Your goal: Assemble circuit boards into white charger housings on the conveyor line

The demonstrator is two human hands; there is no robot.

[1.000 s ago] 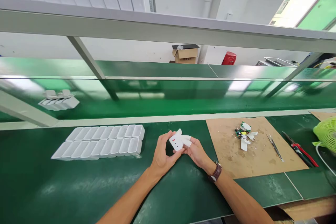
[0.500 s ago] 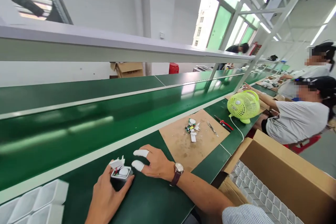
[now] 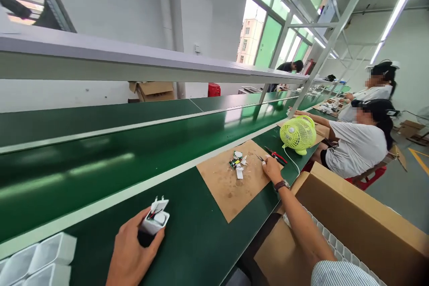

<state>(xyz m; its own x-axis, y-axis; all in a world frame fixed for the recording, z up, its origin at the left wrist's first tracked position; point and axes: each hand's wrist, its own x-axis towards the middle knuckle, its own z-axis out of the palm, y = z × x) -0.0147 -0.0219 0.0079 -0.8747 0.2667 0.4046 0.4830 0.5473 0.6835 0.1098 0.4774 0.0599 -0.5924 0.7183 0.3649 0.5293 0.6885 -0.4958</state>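
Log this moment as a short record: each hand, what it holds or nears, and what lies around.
left hand: grips a white charger with its lid tilted open, on the green bench
right hand: stretched out to the tweezers at the edge of the brown mat; grip unclear
on mat: circuit board and white bits
near right hand: red cutters, yellow fan
bench, left: white trays
lower right: cardboard box
beyond: seated person
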